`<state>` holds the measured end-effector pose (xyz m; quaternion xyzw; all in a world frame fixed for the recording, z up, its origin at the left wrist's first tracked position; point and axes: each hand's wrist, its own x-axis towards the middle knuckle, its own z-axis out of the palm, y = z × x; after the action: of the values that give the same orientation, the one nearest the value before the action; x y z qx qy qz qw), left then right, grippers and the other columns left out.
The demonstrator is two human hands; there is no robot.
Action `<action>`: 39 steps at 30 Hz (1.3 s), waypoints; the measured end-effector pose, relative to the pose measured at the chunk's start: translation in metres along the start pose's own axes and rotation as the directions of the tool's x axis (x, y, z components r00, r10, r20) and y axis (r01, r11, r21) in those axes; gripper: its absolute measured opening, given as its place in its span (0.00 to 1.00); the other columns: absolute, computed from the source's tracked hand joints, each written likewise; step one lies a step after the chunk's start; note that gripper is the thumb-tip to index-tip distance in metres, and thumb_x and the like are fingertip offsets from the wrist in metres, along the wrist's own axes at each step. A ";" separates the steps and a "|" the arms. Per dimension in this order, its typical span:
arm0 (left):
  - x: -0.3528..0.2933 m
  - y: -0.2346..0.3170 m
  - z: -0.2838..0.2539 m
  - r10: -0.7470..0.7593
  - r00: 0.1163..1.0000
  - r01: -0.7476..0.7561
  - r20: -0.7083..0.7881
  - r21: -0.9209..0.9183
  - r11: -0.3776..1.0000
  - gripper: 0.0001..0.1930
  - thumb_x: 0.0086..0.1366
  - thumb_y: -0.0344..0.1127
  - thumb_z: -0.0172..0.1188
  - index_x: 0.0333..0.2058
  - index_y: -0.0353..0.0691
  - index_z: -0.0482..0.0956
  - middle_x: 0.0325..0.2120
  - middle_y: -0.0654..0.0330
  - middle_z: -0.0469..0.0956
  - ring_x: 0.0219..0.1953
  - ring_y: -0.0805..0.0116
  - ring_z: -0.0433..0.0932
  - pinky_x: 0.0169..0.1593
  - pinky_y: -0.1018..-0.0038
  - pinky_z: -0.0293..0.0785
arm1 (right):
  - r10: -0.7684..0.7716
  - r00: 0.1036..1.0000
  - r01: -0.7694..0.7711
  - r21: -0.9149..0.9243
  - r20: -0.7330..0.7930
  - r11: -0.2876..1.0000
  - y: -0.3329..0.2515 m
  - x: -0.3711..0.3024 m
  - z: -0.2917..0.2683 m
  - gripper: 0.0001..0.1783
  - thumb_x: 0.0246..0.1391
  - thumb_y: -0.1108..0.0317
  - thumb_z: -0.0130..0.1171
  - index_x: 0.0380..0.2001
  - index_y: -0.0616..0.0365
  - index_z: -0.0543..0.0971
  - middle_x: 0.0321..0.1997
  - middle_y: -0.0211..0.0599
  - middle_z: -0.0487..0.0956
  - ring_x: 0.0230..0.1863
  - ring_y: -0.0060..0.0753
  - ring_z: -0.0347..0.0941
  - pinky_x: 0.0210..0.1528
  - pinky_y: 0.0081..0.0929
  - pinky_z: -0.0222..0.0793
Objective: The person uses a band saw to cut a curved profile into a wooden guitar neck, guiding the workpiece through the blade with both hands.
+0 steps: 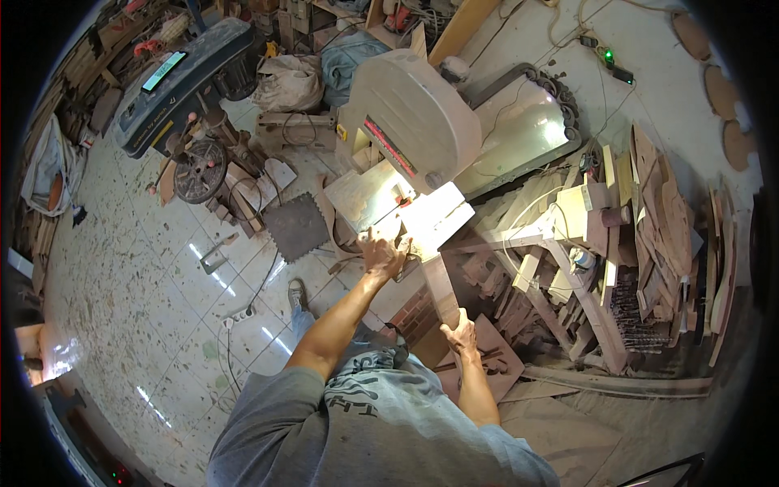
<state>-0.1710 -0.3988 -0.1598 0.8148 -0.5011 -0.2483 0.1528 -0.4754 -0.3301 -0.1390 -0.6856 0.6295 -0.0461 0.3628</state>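
A long wooden board (439,284) runs from the brightly lit work table (357,195) of a band saw (414,105) back toward my body. My right hand (462,334) is closed around the board's near end. My left hand (385,253) is beside the board's far part, at the table's near edge, with its fingers bent against the wood. Glare washes out the area around the blade, so the board's far end is hard to make out there.
A drill press (203,166) stands at the left with a phone (163,71) on top. Wood offcuts (584,211) are heaped on a wooden frame at the right. An ornate framed mirror (519,130) leans behind the saw. A cable with a socket block (235,317) crosses the tiled floor.
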 end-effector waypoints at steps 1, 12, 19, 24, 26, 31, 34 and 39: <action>0.001 0.000 0.000 -0.015 0.998 0.011 0.057 0.064 0.998 0.30 0.66 0.62 0.55 0.56 0.45 0.81 0.50 0.47 0.81 0.64 0.43 0.66 0.66 0.42 0.50 | -0.007 1.000 0.007 -0.012 0.002 1.000 -0.002 0.000 -0.001 0.32 0.46 0.60 0.70 0.53 0.59 0.70 0.45 0.60 0.82 0.50 0.65 0.78 0.50 0.49 0.75; -0.023 -0.025 -0.008 0.307 0.891 -0.388 -0.334 -0.210 0.898 0.24 0.64 0.48 0.61 0.52 0.37 0.80 0.49 0.47 0.80 0.55 0.47 0.74 0.65 0.47 0.57 | 0.007 0.996 -0.010 -0.026 -0.084 1.000 -0.011 0.008 -0.013 0.37 0.43 0.53 0.72 0.54 0.61 0.71 0.44 0.64 0.82 0.48 0.67 0.79 0.49 0.50 0.76; -0.032 -0.030 -0.018 0.279 0.909 -0.388 -0.310 -0.384 0.838 0.27 0.64 0.46 0.62 0.54 0.31 0.78 0.52 0.40 0.78 0.56 0.40 0.74 0.71 0.46 0.53 | -0.019 0.997 0.024 0.066 -0.081 0.998 0.004 -0.019 -0.002 0.32 0.40 0.57 0.69 0.48 0.60 0.73 0.40 0.60 0.83 0.45 0.63 0.81 0.48 0.49 0.77; -0.025 -0.038 -0.039 0.287 0.917 -0.380 -0.277 -0.394 0.837 0.21 0.65 0.39 0.63 0.51 0.30 0.78 0.45 0.42 0.79 0.49 0.42 0.77 0.54 0.59 0.73 | 0.008 0.997 0.000 0.099 -0.081 0.995 -0.006 -0.057 0.026 0.31 0.40 0.56 0.69 0.46 0.59 0.73 0.38 0.59 0.83 0.44 0.63 0.81 0.46 0.49 0.76; -0.019 -0.040 -0.050 0.250 0.943 -0.324 -0.222 -0.427 0.844 0.20 0.65 0.40 0.64 0.50 0.31 0.79 0.45 0.42 0.79 0.49 0.42 0.77 0.54 0.58 0.73 | 0.056 0.994 -0.047 0.107 -0.089 0.993 -0.018 -0.070 0.040 0.30 0.40 0.56 0.69 0.45 0.59 0.73 0.38 0.59 0.83 0.44 0.64 0.80 0.46 0.50 0.76; 0.001 -0.054 -0.069 0.308 0.944 -0.327 -0.114 -0.424 0.845 0.20 0.64 0.43 0.64 0.46 0.33 0.80 0.44 0.43 0.79 0.49 0.42 0.77 0.55 0.57 0.72 | 0.137 0.985 -0.113 0.201 -0.108 0.973 -0.057 -0.095 0.072 0.29 0.41 0.55 0.68 0.45 0.59 0.73 0.39 0.60 0.82 0.44 0.65 0.80 0.46 0.51 0.75; 0.015 -0.070 -0.076 0.348 0.937 -0.329 -0.005 -0.345 0.879 0.20 0.63 0.45 0.65 0.45 0.33 0.81 0.44 0.43 0.80 0.51 0.42 0.76 0.56 0.57 0.71 | 0.224 0.967 -0.197 0.205 -0.119 0.959 -0.083 -0.105 0.093 0.32 0.41 0.52 0.69 0.47 0.59 0.73 0.39 0.60 0.83 0.45 0.64 0.80 0.48 0.51 0.75; 0.039 -0.093 -0.079 0.539 0.829 -0.558 -0.146 -0.176 0.811 0.23 0.62 0.45 0.68 0.49 0.35 0.81 0.44 0.46 0.81 0.48 0.47 0.79 0.55 0.59 0.72 | 0.324 0.931 -0.274 0.259 -0.172 0.926 -0.129 -0.116 0.125 0.31 0.42 0.53 0.68 0.45 0.60 0.73 0.40 0.62 0.82 0.47 0.66 0.79 0.47 0.52 0.74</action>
<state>-0.0435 -0.3914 -0.1504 0.6246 -0.6784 -0.2086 0.3258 -0.3268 -0.1781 -0.1131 -0.5254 0.7522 -0.1354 0.3739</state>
